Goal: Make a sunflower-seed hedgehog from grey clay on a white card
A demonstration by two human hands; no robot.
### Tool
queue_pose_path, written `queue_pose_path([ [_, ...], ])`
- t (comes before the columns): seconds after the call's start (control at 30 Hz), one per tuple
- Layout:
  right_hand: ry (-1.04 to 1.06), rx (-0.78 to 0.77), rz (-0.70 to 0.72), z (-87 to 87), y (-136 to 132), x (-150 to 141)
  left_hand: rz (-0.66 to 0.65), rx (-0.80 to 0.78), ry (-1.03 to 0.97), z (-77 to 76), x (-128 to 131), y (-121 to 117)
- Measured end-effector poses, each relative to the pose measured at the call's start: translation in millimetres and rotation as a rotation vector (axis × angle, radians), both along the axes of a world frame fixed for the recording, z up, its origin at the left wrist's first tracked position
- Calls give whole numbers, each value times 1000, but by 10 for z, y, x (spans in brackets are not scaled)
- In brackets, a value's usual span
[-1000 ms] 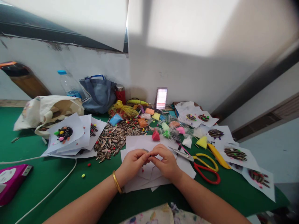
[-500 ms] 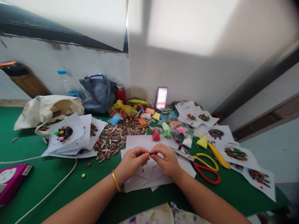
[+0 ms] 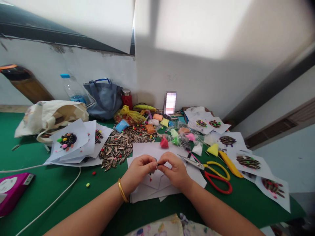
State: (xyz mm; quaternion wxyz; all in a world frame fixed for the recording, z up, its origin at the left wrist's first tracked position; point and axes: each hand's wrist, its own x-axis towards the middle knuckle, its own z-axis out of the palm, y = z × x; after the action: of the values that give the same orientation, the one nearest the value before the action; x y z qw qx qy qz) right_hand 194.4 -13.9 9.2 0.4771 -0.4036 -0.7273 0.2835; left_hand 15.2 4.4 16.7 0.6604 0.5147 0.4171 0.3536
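My left hand [image 3: 140, 169] and my right hand [image 3: 175, 170] meet over a stack of white paper [image 3: 144, 149], fingertips almost touching. Each has thumb and index finger pinched together around something tiny and dark, too small and covered to name. Under the fingers, the top sheet carries a partly hidden picture with a small red dot. Just beyond the hands lies a bag of red clay [image 3: 164, 142]. Scissors [image 3: 218, 183] with yellow and red handles lie to the right, blades pointing at my right hand. A heap of striped sunflower seeds [image 3: 115, 149] spreads to the left.
Finished seed pictures [image 3: 248, 162] on paper lie right, with more sheets [image 3: 91, 144] left. Bagged coloured clay [image 3: 197, 149] sits behind the scissors, beside a yellow utility knife [image 3: 230, 164]. A white cable [image 3: 57, 197] crosses the green table [image 3: 98, 214]. A phone [image 3: 170, 103] leans on the wall.
Both hands stay over the paper. The fingertips have shifted slightly and drawn a little apart, still pinching. Nothing else on the table has moved.
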Motion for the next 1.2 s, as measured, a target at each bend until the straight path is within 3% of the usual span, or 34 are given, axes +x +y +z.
queue_pose_path([
  [0.2, 5, 30, -74, -53, -27, -36, -57, 122, 139, -1, 19, -15],
  [0.37, -24, 1, -19, -56, -31, -21, -149, 238, 173, -16, 9, -14],
  [0.5, -11, 39, -18, -42, -28, -21, -212, 167, 145, -22, -12, -5],
  [0.7, -11, 42, 36, -6, -22, 7, -115, 29, 52, 2, -19, 5],
  [1.03, -76, 56, 49, 7, 11, 64, -96, 31, 107, -27, -18, 23],
  [1.1, -103, 61, 52, -2, 35, 87, -91, 90, 150, -29, -35, 41],
  [1.2, -165, 45, -67, -64, 117, 149, -9, 393, 352, -38, -114, 129],
])
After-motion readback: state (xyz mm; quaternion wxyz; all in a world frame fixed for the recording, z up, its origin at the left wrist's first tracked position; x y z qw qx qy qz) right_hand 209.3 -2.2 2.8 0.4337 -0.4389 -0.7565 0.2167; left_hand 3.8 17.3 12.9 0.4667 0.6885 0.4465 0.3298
